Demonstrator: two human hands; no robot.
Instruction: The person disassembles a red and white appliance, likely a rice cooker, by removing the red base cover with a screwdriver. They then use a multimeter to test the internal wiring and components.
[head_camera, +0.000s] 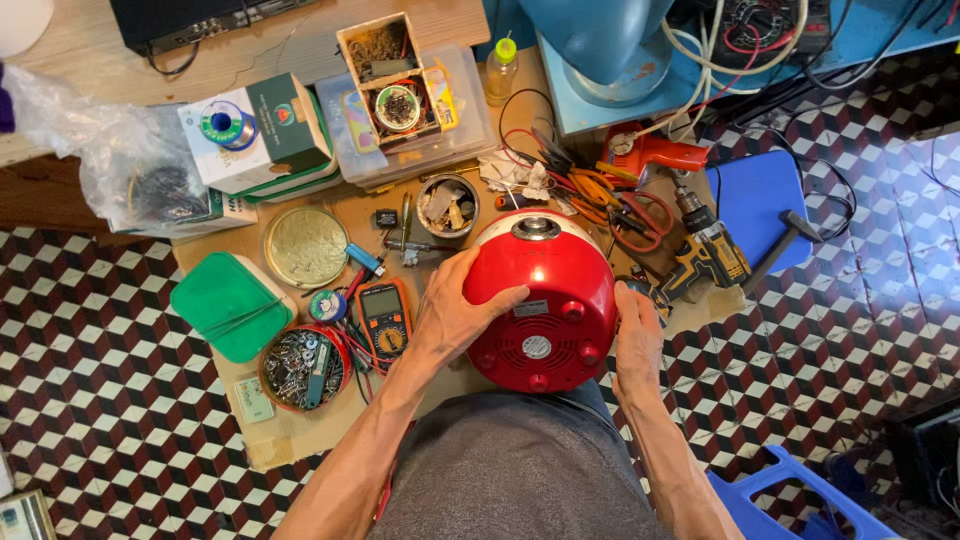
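Your right hand (637, 345) hides part of the red cooker (540, 305). Your lap covers the worktop's (300, 425) near edge.
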